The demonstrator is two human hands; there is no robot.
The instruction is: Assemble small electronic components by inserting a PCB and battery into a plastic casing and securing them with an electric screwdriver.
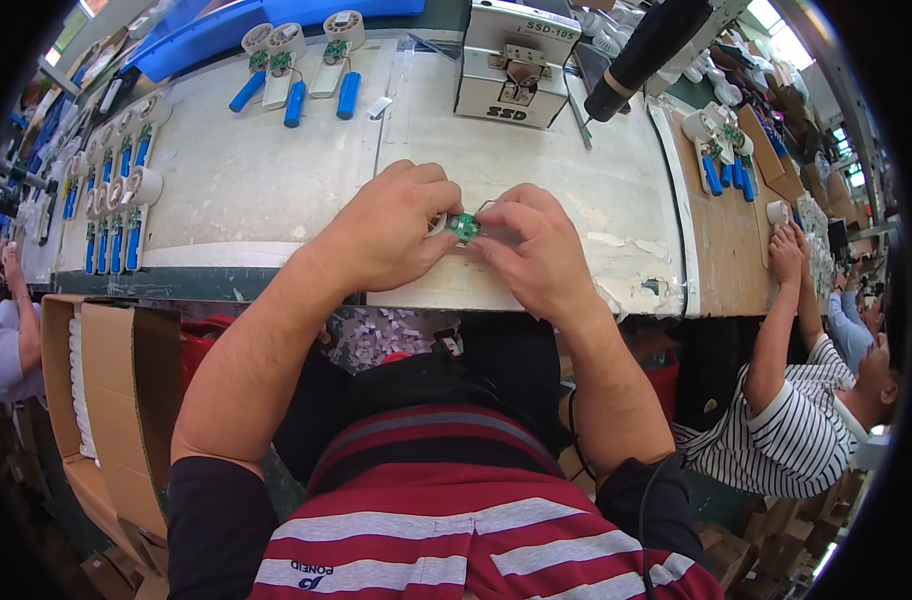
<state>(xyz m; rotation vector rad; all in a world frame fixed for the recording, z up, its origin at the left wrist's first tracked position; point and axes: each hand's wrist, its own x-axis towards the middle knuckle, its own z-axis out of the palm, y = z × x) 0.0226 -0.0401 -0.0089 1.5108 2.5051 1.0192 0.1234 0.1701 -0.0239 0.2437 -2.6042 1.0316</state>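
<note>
Above the near part of the worktable (426, 280), a small green circuit board (464, 226) is held between my two hands. My left hand (388, 225) pinches its left side, where a bit of a white part shows under the fingers. The thumb and fingers of my right hand (536, 245) close on the board's right edge, near a thin wire. Most of the white part is hidden. Farther off, left of centre, lie white housings (328, 76) with round heads, green boards and blue cylindrical cells (348, 96). A small white piece (379, 107) rests beside them.
A white metal box machine (513, 70) stands at the back, with a black cylindrical tool (646, 60) to its right. Rows of similar assemblies (116, 240) line the left. A co-worker (786, 400) sits at the right beside more assemblies (721, 150). A cardboard box (126, 400) stands lower left.
</note>
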